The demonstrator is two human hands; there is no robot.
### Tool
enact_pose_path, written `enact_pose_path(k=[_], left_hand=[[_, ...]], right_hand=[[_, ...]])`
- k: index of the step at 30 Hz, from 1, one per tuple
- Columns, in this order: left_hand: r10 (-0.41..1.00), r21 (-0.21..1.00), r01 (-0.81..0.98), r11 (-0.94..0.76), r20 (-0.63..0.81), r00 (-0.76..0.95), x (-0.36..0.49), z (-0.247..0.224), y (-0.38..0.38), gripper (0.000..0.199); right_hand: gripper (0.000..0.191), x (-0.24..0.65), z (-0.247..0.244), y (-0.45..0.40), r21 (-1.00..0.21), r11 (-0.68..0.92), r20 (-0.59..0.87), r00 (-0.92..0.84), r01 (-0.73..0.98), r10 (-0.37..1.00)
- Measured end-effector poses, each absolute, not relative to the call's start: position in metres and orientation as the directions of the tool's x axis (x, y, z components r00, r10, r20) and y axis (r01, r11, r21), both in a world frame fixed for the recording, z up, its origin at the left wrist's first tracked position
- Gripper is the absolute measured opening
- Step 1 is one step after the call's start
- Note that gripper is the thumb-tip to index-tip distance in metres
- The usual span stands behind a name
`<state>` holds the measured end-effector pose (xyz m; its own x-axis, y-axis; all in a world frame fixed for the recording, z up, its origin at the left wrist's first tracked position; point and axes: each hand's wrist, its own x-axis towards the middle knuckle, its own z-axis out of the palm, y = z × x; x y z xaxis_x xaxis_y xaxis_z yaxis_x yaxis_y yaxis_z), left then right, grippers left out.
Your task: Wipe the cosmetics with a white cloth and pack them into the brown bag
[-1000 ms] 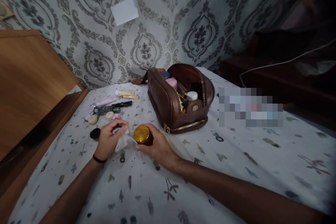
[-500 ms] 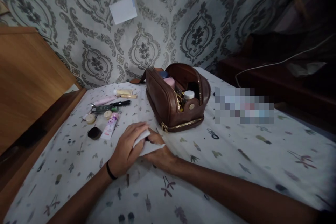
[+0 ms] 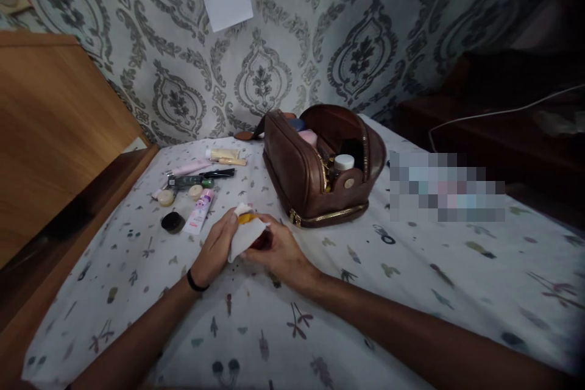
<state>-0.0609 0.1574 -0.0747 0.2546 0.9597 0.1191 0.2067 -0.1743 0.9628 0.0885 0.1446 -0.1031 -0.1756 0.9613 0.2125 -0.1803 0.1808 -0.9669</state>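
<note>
Low in the middle of the view, my left hand (image 3: 218, 248) grips a white cloth or tissue (image 3: 247, 236). My right hand (image 3: 284, 254) is closed around a small dark-red item (image 3: 262, 240) that the white sheet partly covers. A yellow part (image 3: 247, 218) shows at the sheet's upper edge; whether it belongs to the red item I cannot tell. Just beyond my hands stands an unzipped brown leather bag (image 3: 297, 170), with a white-lidded jar (image 3: 344, 163) and a pink item (image 3: 308, 136) inside.
Left of the bag lie a pink-and-white tube (image 3: 199, 212), a black round jar (image 3: 172, 222), cream round pots (image 3: 165, 197), a green tube (image 3: 187, 181) and a cream tube (image 3: 223, 153). A wooden panel (image 3: 64, 146) stands at the left. Something pixelated lies at the right.
My hands have parted slightly and turned, so the yellow part and dark-red item now show around the white sheet. The whole scene has shifted a little to the right.
</note>
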Motion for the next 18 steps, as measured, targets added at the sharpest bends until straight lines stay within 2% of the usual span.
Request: enact_pose_path(k=[2, 5, 9, 14, 18], left_hand=[[0.945, 0.942, 0.228, -0.245, 0.179, 0.273, -0.062, -0.077, 0.157, 0.056], [0.925, 0.927, 0.222, -0.303, 0.229, 0.304, -0.063, -0.078, 0.157, 0.068], [0.929, 0.908, 0.277, -0.315, 0.235, 0.284, -0.06, -0.076, 0.156, 0.077], [0.929, 0.848, 0.4, -0.348, 0.257, 0.264, -0.061, -0.073, 0.153, 0.05], [0.918, 0.784, 0.48, -0.394, 0.307, 0.253, -0.064, -0.071, 0.15, 0.038]], right_hand=[[0.052, 0.089, -0.103, 0.144, -0.96, 0.133, 0.185, -0.205, -0.245, 0.961], [0.05, 0.09, -0.098, 0.142, -0.93, 0.071, 0.178, -0.272, -0.36, 0.946], [0.04, 0.093, -0.09, 0.139, -0.921, 0.05, 0.19, -0.334, -0.386, 0.923], [0.039, 0.096, -0.084, 0.139, -0.9, -0.032, 0.178, -0.434, -0.434, 0.883], [0.041, 0.097, -0.083, 0.14, -0.883, -0.099, 0.139, -0.456, -0.46, 0.879]])
